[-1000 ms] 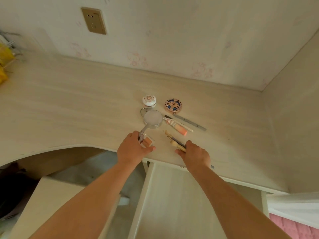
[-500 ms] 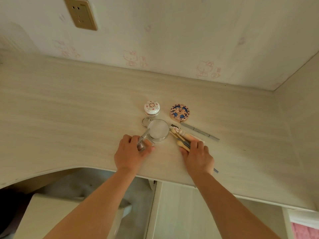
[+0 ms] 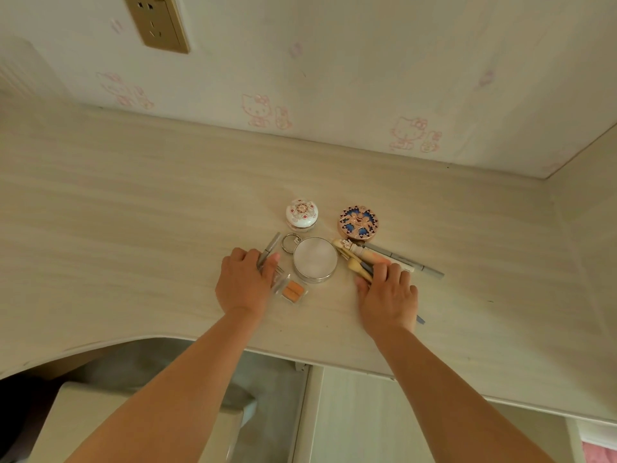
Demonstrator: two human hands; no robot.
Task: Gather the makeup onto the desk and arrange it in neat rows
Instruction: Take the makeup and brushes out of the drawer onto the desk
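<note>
Makeup lies clustered on the pale wooden desk (image 3: 133,208). A white patterned jar (image 3: 301,215) and a blue-and-gold round compact (image 3: 359,222) stand at the back. In front of them sits a round silver compact (image 3: 315,259) with a key ring (image 3: 289,242). My left hand (image 3: 245,282) grips a grey pen-like stick (image 3: 271,248), beside a small clear case with orange blush (image 3: 292,291). My right hand (image 3: 389,297) rests its fingers on a bundle of brushes and tubes (image 3: 359,259). Grey pencils (image 3: 410,262) stick out to the right.
A wall socket (image 3: 157,23) sits high on the cartoon-printed back wall. A side panel (image 3: 587,208) closes the desk on the right. Below the front edge are a pale stool or box (image 3: 133,426) and a cabinet front (image 3: 360,419).
The view has closed in on the desk. My left hand shifted up and left with the grey stick, uncovering the orange blush case. My right hand slid further onto the brushes.
</note>
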